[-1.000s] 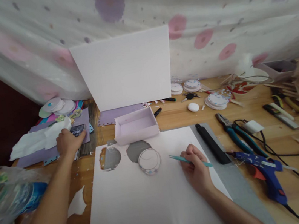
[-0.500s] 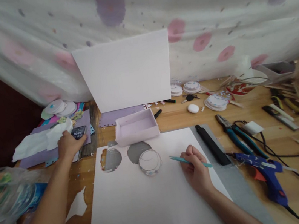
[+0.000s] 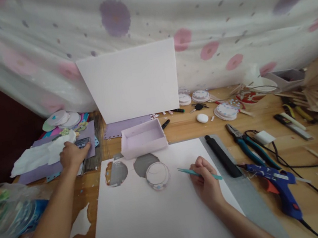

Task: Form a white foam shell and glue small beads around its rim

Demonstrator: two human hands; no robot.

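Note:
My left hand (image 3: 72, 154) is at the phone (image 3: 83, 142), its thumb across the lit screen and its other fingers by a crumpled white cloth (image 3: 38, 155). What those fingers grip, if anything, is hidden. Teal tweezers (image 3: 186, 170) are pinched in my right hand (image 3: 204, 178), above the right part of a large white sheet (image 3: 161, 224). Left of their tips, a round clear piece with a decorated rim (image 3: 158, 176) lies on the sheet, overlapping one of two round cutouts. A pale lilac open box (image 3: 143, 138) stands at the sheet's back edge.
A blank white panel (image 3: 133, 82) leans against the curtain. To the right lie a black folded object (image 3: 222, 156), teal pliers (image 3: 252, 148), a blue glue gun (image 3: 279, 184) and cables. A plastic bag (image 3: 10, 213) sits at left, near a torn paper scrap (image 3: 81, 221).
The view has shifted slightly, moving the table items a little down and left. My left thumb now covers more of the phone's screen. The tweezers remain in my right hand.

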